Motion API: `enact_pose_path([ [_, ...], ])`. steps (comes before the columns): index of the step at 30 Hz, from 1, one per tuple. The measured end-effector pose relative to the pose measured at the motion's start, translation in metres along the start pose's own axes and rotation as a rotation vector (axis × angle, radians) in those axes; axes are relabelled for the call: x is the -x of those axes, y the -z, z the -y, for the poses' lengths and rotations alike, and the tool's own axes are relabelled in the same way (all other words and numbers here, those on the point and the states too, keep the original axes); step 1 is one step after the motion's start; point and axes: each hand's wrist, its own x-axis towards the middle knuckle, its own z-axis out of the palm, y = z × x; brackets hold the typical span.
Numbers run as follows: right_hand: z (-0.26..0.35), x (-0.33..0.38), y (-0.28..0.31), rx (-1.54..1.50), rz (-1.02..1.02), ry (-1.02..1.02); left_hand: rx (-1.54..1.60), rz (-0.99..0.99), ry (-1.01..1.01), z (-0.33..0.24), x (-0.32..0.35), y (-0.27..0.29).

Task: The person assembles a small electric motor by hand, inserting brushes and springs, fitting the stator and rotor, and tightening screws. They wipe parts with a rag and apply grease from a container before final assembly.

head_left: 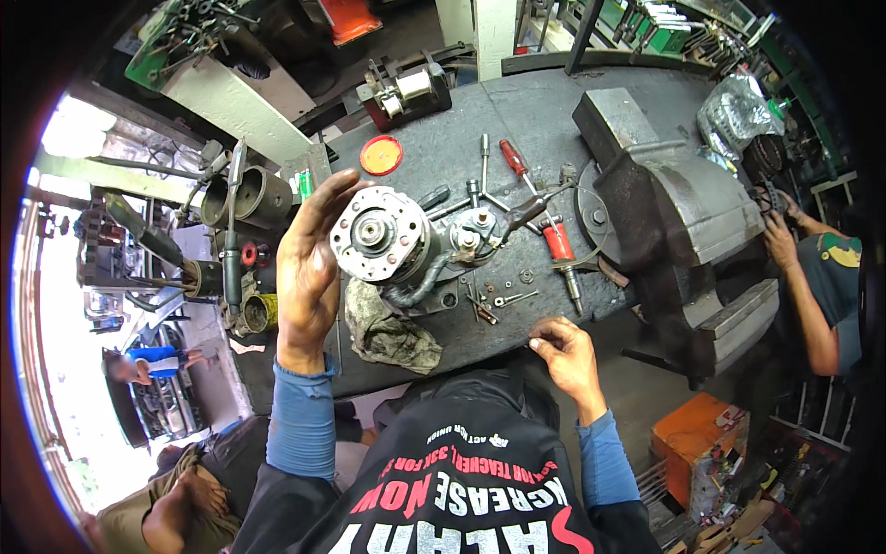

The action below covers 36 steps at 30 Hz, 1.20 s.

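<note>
L hand [309, 266] partly behind metal assy [378, 247]

Daylight pours in from the left, bleaching that side of the scene white, while softer light falls on the dark workbench [544, 111] and glints off a plastic bag [734, 111]. The motor [383, 231] is crisp; a distant person's head [120, 367] is blurred. Shadow gathers below the vise [697, 203], and fisheye distortion bows straight edges toward a black rim.
</note>
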Motion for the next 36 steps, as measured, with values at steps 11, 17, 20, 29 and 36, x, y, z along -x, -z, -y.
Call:
enact_pose_path([
  [11,-0.025,-0.019,0.019,0.311,-0.171,0.037,-0.054,-0.176,0.029,0.002,0.021,-0.009],
  [17,-0.032,-0.058,0.026,0.505,-0.202,0.273,-0.012,-0.659,0.365,0.072,0.105,0.019],
  [20,-0.025,-0.067,0.014,0.591,-0.135,0.292,-0.160,-0.744,0.497,0.089,0.151,0.012],
  [29,0.007,-0.051,-0.017,0.538,0.110,0.249,-1.016,-0.781,0.775,0.111,0.234,0.069],
  [36,0.022,-0.026,-0.050,0.597,0.351,0.243,-1.371,-0.378,0.734,0.138,0.221,0.093],
])
